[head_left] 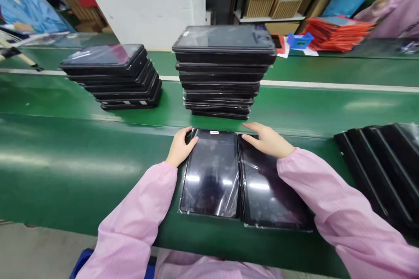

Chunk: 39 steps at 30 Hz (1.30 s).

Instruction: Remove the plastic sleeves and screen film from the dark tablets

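Two flat black tablet-like screens in clear film lie side by side in front of me. On the left screen (211, 174), a small white label shows at the top edge. My left hand (181, 146) holds its upper left edge, thumb over the face and other fingers partly hidden at the side. The right screen (271, 196) sits close against it, slightly turned. Over its upper part is my right hand (270, 139), thumb and forefinger stretched out and apart, pointing toward the left screen's top right corner. No grip by this hand is visible.
Beyond the screens stands a tall stack of black screens (224, 72), with a shorter leaning stack (114, 76) to its left. A slanted row of screens (379, 170) lies at right. Across the green bench (65, 161) are orange-red pouches (340, 35), a blue holder (299, 41) and other people.
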Tool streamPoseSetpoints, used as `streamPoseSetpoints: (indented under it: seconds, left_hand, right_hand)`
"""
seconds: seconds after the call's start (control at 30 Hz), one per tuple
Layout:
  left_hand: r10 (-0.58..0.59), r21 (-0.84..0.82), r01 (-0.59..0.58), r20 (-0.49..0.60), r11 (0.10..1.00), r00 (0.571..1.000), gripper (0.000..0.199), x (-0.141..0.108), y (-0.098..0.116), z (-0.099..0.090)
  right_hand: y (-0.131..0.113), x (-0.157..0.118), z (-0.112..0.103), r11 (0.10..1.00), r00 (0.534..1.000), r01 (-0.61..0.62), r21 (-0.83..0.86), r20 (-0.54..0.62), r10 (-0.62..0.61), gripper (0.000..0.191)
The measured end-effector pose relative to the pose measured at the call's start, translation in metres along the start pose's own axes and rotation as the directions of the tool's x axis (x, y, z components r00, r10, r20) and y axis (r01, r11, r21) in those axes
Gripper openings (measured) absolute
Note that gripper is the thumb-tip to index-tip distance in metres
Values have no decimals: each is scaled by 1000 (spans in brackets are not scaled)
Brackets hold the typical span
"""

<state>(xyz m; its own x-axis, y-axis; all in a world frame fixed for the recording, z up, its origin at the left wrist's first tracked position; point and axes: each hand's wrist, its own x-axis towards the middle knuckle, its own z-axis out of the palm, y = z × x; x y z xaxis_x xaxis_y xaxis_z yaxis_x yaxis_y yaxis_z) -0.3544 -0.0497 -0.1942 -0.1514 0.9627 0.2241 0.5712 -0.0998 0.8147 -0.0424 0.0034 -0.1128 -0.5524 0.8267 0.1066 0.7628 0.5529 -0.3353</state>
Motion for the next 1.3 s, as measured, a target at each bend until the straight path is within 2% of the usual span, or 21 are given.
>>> streamPoseSetpoints:
  seconds: [0.1, 0.23, 0.43, 0.63, 0.73, 0.8, 0.87, 0.9, 0.93, 0.97, 1.0, 1.03, 1.07, 1.13, 1.23, 1.3]
  left_hand:
    - [41, 97, -41, 2, 994, 999, 32, -6, -6, -9]
    - [46, 95, -48, 19, 994, 999, 29, -5, -9, -19]
    - [39, 34, -39, -7, 999, 999, 35, -9, -6, -34]
    - [-37, -118, 26, -93, 993, 995, 17, 9, -15, -37]
    - [-74, -89, 63, -119, 994, 990, 9, 12, -15, -41]
    - [-25, 27, 30, -169, 999, 985, 15, -2, -5, -50]
    - [148, 182, -122, -140, 976, 979, 33, -32, 15, -64]
    - [258, 221, -244, -37, 944, 965, 41, -52, 26, -72]
    - [350, 204, -368, 120, 907, 929, 45, -73, 36, -80]
    - [422, 148, -475, 287, 867, 860, 49, -95, 44, -88]
    - [442, 117, -525, 405, 843, 800, 54, -116, 49, -95]
    - [433, 118, -543, 476, 831, 766, 63, -134, 51, -102]
    - [396, 152, -533, 510, 832, 764, 70, -149, 50, -108]
    - [317, 250, -482, 495, 840, 809, 78, -169, 40, -121]
    - [242, 372, -397, 398, 839, 885, 76, -182, 25, -137]
    - [242, 419, -388, 359, 821, 901, 75, -185, 25, -140]
  right_hand:
    - [-9, 15, 21, 1000, 1000, 15, 23, 9, -15, 44]
    - [-17, 18, 36, 996, 998, 52, 66, 24, -54, 46]
    - [-24, 17, 39, 997, 998, 59, 55, 11, -60, 49]
    - [-41, 27, 38, 999, 997, 41, 36, 58, -43, 49]
    - [-49, 31, 41, 999, 998, 32, 32, 46, -33, 50]
    - [-55, 33, 44, 999, 999, 39, 19, 26, -40, 50]
    - [-61, 34, 47, 999, 999, 50, 12, 10, -50, 50]
    - [-64, 34, 48, 998, 999, 53, 16, -1, -53, 50]
    - [-66, 35, 49, 998, 998, 57, 21, -16, -57, 50]
    - [-69, 35, 50, 998, 998, 62, 28, -34, -61, 48]
    - [-71, 36, 50, 997, 996, 67, 33, -52, -66, 46]
    - [-73, 36, 50, 996, 995, 74, 39, -70, -71, 44]
    - [-74, 37, 50, 996, 993, 80, 47, -89, -75, 43]
    - [-77, 38, 50, 994, 988, 82, 74, -133, -72, 39]
    - [-81, 41, 52, 989, 979, 61, 135, -200, -33, 36]
    - [-85, 43, 54, 984, 973, 48, 174, -232, -7, 32]
